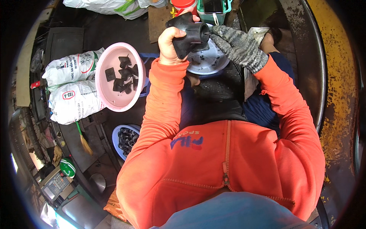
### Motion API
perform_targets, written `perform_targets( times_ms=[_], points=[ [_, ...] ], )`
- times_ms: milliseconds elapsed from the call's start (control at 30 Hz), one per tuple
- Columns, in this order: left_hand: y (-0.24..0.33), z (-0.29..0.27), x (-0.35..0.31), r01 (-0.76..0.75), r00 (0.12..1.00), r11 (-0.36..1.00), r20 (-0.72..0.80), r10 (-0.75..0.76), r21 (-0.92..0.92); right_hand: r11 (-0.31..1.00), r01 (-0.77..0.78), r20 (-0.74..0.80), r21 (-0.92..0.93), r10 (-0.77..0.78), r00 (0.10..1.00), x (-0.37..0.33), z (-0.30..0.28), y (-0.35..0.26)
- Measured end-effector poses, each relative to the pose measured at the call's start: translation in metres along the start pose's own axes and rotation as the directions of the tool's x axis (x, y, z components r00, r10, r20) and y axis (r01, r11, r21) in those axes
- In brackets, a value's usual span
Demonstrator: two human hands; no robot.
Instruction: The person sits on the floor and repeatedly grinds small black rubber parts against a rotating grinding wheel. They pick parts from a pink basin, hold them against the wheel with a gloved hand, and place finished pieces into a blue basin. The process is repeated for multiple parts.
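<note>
My bare left hand (170, 45) grips a black moulded part (187, 32) with a flared, cornered body and a short round tube. The open end of that tube points to the right. My right hand (238, 45), in a grey knitted glove, is at the tube's rim with its fingers pinched together. Whatever those fingertips hold is too small to make out. Below the hands, a white mesh basket (207, 68) contains small black scraps.
To the left is a pink basin (102, 82) with several black parts, beside white sacks (72, 107). A blue basin (116, 142) of small black pieces sits lower. Ahead are a red tub (183, 4) and a teal container (213, 18). A rusty yellow surface (337, 76) borders the right.
</note>
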State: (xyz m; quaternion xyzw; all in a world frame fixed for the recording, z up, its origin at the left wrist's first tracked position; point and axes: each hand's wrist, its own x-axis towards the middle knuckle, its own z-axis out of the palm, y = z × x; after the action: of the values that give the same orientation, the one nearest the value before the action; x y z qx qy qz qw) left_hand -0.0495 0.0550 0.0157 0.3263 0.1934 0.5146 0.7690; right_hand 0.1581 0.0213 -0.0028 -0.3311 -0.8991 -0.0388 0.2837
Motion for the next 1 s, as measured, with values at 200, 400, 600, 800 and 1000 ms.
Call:
perform_targets(
  times_ms=[200, 400, 600, 800, 1000],
  points=[
    [-0.003, 0.0, 0.003, -0.161, 0.985, 0.981, 0.074, 0.153, 0.108, 0.983, -0.025, -0.056, 0.181, 0.035, 0.998, 0.003, 0.0, -0.011],
    [-0.003, 0.02, 0.001, -0.307, 0.95, 0.943, 0.101, 0.295, 0.131, 0.989, -0.007, -0.098, 0.149, 0.021, 0.995, 0.002, 0.007, -0.012],
    [-0.006, 0.027, 0.004, -0.607, 0.785, 0.749, 0.347, 0.513, 0.265, 0.974, -0.08, -0.056, 0.21, 0.094, 0.994, -0.001, 0.001, -0.02],
    [-0.008, 0.005, 0.006, -0.711, 0.692, 0.383, 0.487, 0.533, 0.59, 0.73, -0.317, 0.165, 0.605, 0.275, 0.947, -0.002, -0.014, -0.022],
    [-0.012, -0.002, 0.012, -0.741, 0.466, -0.193, 0.7, 0.542, 0.643, -0.415, -0.337, 0.518, 0.845, 0.479, 0.709, -0.005, -0.025, -0.019]
  ],
)
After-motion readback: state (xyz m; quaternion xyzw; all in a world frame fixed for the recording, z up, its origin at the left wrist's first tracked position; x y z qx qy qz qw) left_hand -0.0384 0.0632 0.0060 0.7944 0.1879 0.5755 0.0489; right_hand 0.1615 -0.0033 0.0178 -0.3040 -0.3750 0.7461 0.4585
